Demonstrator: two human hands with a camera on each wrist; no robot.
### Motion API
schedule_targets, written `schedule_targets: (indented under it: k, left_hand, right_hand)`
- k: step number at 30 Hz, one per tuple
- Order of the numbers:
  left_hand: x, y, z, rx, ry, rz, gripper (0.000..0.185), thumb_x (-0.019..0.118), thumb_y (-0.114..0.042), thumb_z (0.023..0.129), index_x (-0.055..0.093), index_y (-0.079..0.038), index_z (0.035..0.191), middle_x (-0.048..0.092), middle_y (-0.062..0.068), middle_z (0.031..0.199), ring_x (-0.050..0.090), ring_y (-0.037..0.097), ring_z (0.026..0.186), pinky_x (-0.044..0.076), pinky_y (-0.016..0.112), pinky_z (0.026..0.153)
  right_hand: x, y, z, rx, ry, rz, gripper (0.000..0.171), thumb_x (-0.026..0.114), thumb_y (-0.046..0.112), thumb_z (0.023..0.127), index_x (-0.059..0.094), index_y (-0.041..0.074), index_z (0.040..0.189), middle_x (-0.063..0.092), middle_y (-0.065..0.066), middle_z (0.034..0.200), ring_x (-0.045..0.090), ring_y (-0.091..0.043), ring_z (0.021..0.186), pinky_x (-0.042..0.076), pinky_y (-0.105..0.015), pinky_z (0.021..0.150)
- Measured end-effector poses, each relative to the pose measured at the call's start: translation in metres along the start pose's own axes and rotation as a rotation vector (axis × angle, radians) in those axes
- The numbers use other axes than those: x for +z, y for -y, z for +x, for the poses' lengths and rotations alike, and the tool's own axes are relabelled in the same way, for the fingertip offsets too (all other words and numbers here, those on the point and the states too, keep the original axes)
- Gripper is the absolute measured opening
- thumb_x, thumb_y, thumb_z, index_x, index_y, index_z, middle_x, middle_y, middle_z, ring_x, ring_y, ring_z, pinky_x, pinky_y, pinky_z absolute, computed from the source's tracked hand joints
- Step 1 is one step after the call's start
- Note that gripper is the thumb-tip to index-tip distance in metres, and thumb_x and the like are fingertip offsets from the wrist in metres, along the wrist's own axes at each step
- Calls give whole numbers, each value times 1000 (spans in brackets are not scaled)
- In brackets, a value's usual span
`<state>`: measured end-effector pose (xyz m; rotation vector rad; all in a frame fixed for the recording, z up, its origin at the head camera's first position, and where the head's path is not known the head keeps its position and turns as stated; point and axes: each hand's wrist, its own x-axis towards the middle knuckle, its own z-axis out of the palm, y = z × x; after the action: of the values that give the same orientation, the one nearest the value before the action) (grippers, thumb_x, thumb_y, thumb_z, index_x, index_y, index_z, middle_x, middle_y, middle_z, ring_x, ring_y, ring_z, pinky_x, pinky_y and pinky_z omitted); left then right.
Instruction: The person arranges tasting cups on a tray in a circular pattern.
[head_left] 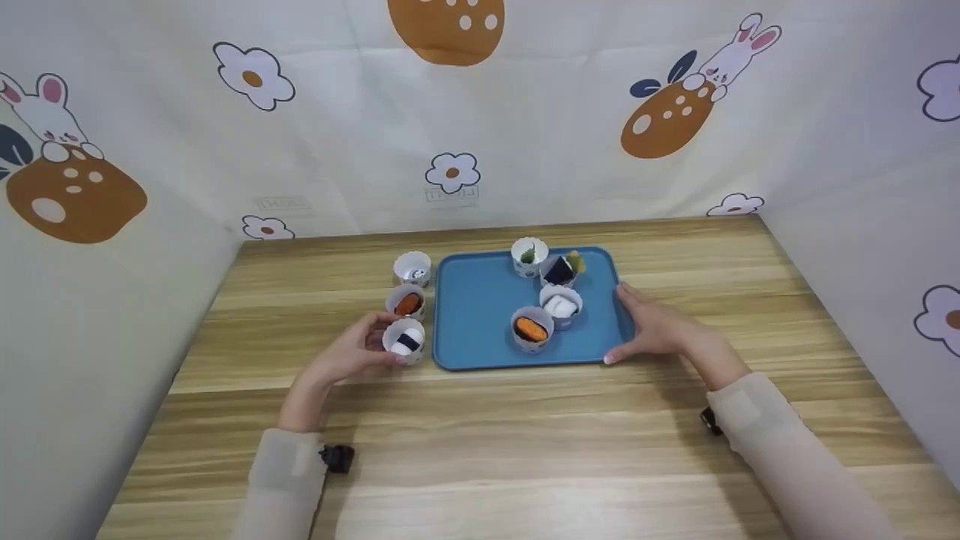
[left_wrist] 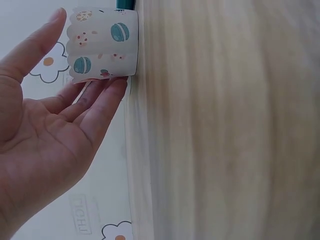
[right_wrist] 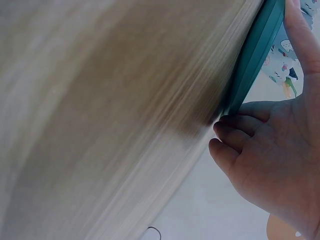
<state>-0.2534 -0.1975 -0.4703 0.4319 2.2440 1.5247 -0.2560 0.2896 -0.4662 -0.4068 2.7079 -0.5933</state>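
Note:
My left hand (head_left: 352, 351) is at a white patterned paper cup (head_left: 403, 352) left of the tray, thumb on its near side and fingers at its far side. A white toy sushi piece with a black band (head_left: 407, 341) sits in it. In the left wrist view the fingers (left_wrist: 102, 112) reach the cup's side, the thumb beside its scalloped rim. My right hand (head_left: 651, 324) holds the right end of the blue tray (head_left: 472, 319), thumb at the near corner, fingers along the side. In the right wrist view, curled fingertips meet the tray's edge (right_wrist: 252, 55).
Behind the held cup stand a cup with a reddish-orange piece (head_left: 409, 304) and a cup with a small whitish item (head_left: 412, 268). Several filled cups occupy the tray's right half, including one with an orange-topped piece (head_left: 532, 330). A printed curtain (head_left: 345, 135) borders the wooden table (head_left: 480, 450).

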Motion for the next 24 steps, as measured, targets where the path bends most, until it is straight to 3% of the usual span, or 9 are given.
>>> schedule_targets:
  k: [10, 24]
  left_hand:
    - [5, 0, 2, 4, -10, 38, 72, 76, 1, 82, 37, 8, 142, 49, 31, 141, 48, 42, 131, 42, 44, 109]
    - [9, -3, 5, -36, -41, 70, 67, 77, -1, 81, 43, 4, 139, 55, 28, 132, 54, 35, 120, 49, 29, 93]
  right_hand:
    - [0, 0, -1, 21, 15, 5, 136, 82, 63, 69, 6, -7, 156, 4, -30, 164, 11, -48, 151, 16, -58, 123]
    - [-1, 1, -1, 18, 11, -11, 136, 81, 64, 68, 7, -8, 156, 5, -30, 164, 12, -49, 150, 16, -58, 123]
